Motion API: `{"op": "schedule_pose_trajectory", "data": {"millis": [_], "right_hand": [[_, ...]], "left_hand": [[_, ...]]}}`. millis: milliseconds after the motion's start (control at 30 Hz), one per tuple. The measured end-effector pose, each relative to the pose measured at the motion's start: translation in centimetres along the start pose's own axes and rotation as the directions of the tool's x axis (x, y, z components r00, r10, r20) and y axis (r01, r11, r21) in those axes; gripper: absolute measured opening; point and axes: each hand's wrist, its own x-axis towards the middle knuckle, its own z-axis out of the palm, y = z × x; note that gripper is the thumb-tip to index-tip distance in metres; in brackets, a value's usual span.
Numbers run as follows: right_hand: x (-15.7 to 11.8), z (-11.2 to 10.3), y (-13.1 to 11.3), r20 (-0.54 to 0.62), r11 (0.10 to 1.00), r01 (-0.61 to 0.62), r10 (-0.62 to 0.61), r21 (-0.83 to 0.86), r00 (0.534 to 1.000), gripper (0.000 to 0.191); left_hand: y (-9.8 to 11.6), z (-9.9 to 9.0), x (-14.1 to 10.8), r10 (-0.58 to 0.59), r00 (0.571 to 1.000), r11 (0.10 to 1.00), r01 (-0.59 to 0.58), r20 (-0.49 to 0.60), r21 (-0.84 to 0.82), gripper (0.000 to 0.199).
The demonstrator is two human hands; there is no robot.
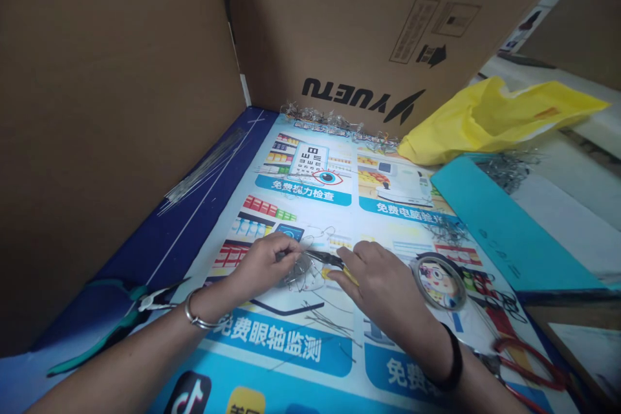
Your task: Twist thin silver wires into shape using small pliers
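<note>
My right hand [381, 275] is closed around small pliers [323, 257] with dark jaws and a yellow handle, their nose pointing left. My left hand [269, 262] is pinched at the tip of the jaws, on what looks like a thin metal wire; the fingers hide most of it. Just below the pliers lies a small tangle of bent wire [301, 278], partly behind my left fingers. Several straight wire pieces [330, 325] are scattered nearer to me on the printed poster sheet [339, 297].
Green-handled pliers [140, 304] lie at left, beyond them a bundle of straight wires [204, 171]. On the right are a tape roll [460, 297], a red-handled tool [528, 362], a teal board [470, 220] and a yellow bag [495, 119]. Cardboard walls [339, 26] stand behind and left.
</note>
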Motion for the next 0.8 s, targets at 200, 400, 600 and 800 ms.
{"op": "schedule_pose_trajectory", "data": {"millis": [200,400,600,800], "right_hand": [[0.03,0.02,0.12,-0.01,1.0,0.022,-0.022,0.002,1.0,0.031],[-0.02,0.18,-0.05,-0.021,0.998,0.025,-0.026,-0.058,0.999,0.03],[0.01,0.33,-0.13,-0.016,0.994,0.047,-0.049,-0.095,0.999,0.029],[-0.11,0.62,0.14,-0.024,0.996,0.06,-0.061,-0.072,0.998,0.026]], "left_hand": [[0.06,0.07,-0.02,-0.032,0.999,0.999,0.032,0.001,-0.005,0.014],[-0.13,0.09,-0.02,-0.012,1.0,1.0,0.012,0.007,0.01,0.014],[-0.25,0.15,-0.05,-0.03,1.0,1.0,0.03,0.001,0.008,0.012],[-0.14,0.2,-0.05,-0.041,0.999,0.999,0.041,-0.009,-0.002,0.012]]}}
